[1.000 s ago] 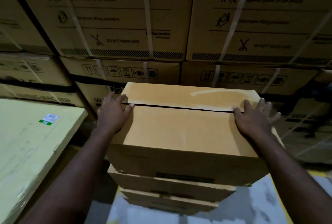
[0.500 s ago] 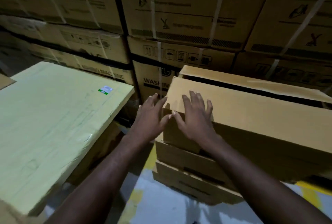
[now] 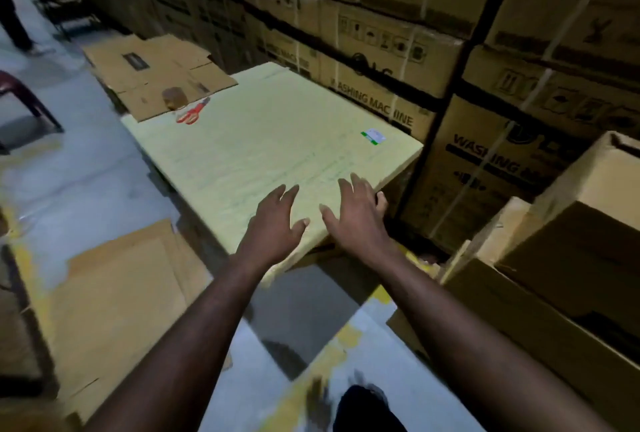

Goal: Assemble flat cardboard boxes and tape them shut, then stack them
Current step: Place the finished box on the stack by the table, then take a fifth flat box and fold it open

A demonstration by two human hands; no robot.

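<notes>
Boxes [image 3: 568,258] well right of fingers [image 3: 362,191]

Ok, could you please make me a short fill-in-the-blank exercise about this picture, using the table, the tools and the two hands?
1. The scissors have ____ handles.
2. The sticker on the yellow table is white and ____.
3. The left hand and the right hand, fingers spread, both hold ____.
4. The cartons behind the table read WASHING ____.

Missing words: red; green; nothing; MACHINE.
</notes>
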